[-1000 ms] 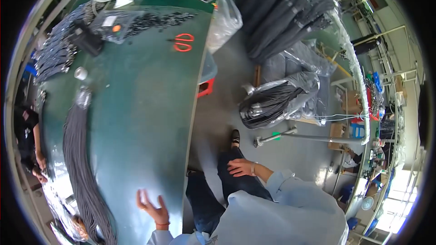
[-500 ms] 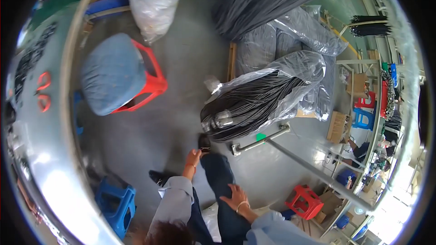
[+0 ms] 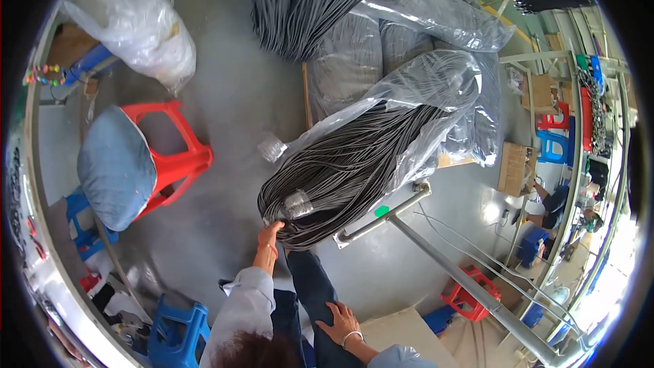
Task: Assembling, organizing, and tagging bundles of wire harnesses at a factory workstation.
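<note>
So the big bundle of dark cords [image 3: 354, 163] is lying pretty much mid-view, its looped end pointing toward 8 o'clock and the other end tucked into a clear plastic wrapper [image 3: 449, 82] toward 2 o'clock. There's a shiny band [image 3: 298, 204] around some cords near the looped end.

Left hand [image 3: 270, 233] is at 7 o'clock, right at the edge of that looped end, fingertips looking like they touch the cords. Fingers are held close together, but honestly I can't tell if they've actually pinched any. There's a red cord [image 3: 268, 249] round that wrist.

Right hand [image 3: 340, 325] is at 6 o'clock, fingers loosely spread on the dark trousers [image 3: 317, 293], nothing in it. Bracelet [image 3: 352, 334] on that wrist.

Around them: more dark cords [image 3: 300, 0] up at 12, a stuffed clear bag [image 3: 136, 20] at 10, a red stool [image 3: 180, 143] with a blue cushion [image 3: 116, 167] at 9, a blue stool [image 3: 178, 330] out past the left hand at 7, and a metal pole [image 3: 449, 269] slanting off toward 4.
</note>
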Motion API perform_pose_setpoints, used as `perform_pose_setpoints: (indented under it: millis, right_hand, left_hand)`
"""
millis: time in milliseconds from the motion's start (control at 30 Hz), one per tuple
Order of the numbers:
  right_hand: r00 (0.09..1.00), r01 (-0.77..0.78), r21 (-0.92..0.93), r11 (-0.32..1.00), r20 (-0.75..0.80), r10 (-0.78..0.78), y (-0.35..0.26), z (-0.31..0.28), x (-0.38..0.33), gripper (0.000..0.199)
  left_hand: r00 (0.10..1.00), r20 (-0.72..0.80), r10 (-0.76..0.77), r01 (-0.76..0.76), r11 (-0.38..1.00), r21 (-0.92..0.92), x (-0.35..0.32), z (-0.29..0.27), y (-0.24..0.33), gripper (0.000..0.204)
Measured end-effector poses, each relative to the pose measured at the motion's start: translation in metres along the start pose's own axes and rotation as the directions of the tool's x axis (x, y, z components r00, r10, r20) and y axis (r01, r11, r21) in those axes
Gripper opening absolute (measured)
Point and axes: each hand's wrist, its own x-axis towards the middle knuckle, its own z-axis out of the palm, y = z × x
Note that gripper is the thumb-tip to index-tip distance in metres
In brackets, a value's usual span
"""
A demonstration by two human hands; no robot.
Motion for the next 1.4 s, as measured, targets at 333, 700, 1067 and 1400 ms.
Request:
perform_pose_setpoints:
  millis: [333,700,1067,1400]
  right_hand:
    - [1.0,-0.013,-0.004,1.0,0.001,0.013,-0.025,0.011,-0.019,0.068]
    - [0.29,-0.373,0.717,-0.59,-0.513,-0.807,0.03,-0.033,0.071,0.055]
    - [0.549,0.089,0.949,-0.303,-0.3,-0.78,-0.11,-0.126,-0.067,0.058]
    - [0.156,-0.026,0.991,0.134,0.136,-0.978,-0.307,-0.077,-0.163,0.059]
  left_hand:
    - [0.896,0.406,0.182,0.164,0.714,-0.681,-0.21,-0.007,0.107,0.015]
    - [0.656,0.497,0.567,-0.519,0.818,-0.248,-0.58,-0.112,0.167,0.022]
    - [0.87,0.358,0.338,-0.395,0.913,0.099,-0.713,-0.282,0.099,0.021]
    - [0.678,-0.007,0.735,-0.728,0.674,0.125,-0.884,-0.444,0.02,0.041]
